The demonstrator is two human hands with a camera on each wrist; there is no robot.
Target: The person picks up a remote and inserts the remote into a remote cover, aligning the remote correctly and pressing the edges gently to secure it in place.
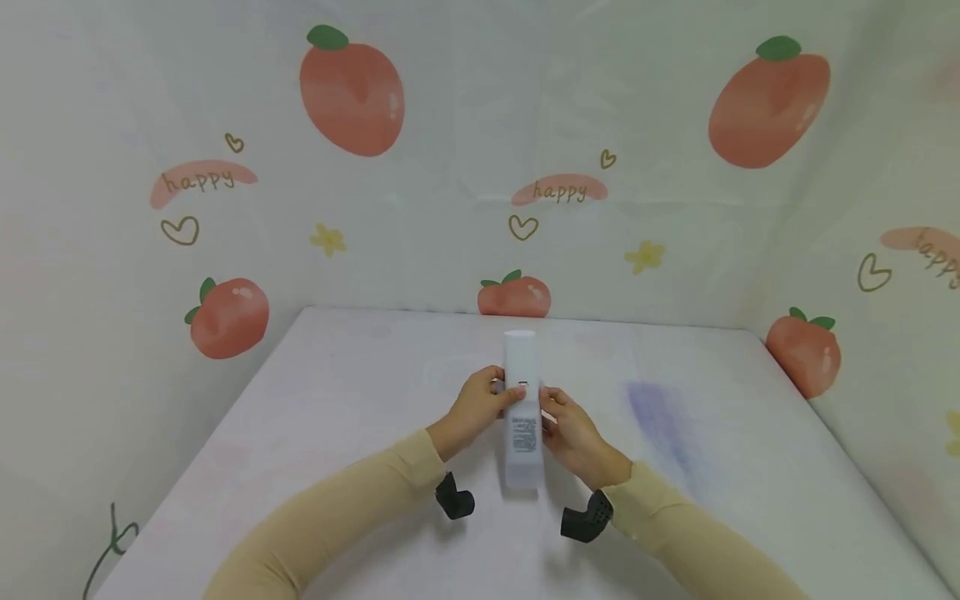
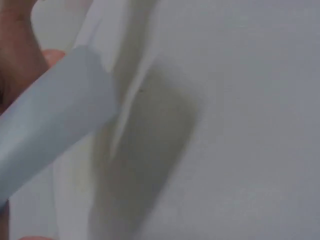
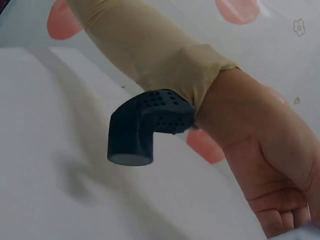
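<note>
Head view: over the middle of the table [image 1: 360, 358], my left hand [image 1: 472, 407] pinches a white bottle [image 1: 527, 417] between thumb and fingers; my right hand [image 1: 576, 432] meets its side, whether gripping I cannot tell.

One white bottle [image 1: 522, 471], two hands [image 1: 474, 407] [image 1: 579, 435], two sleeves [image 1: 341, 512] [image 1: 693, 533], two black wrist cameras [image 1: 453, 497] [image 1: 587, 517], one table [image 1: 360, 367]; on the backdrop [image 1: 465, 108] beyond the table's edges, five clear red fruits [image 1: 352, 104], three "happy" strips [image 1: 560, 190], five hearts [image 1: 513, 226], three yellow flowers [image 1: 328, 240], cut-off ones included.
</note>
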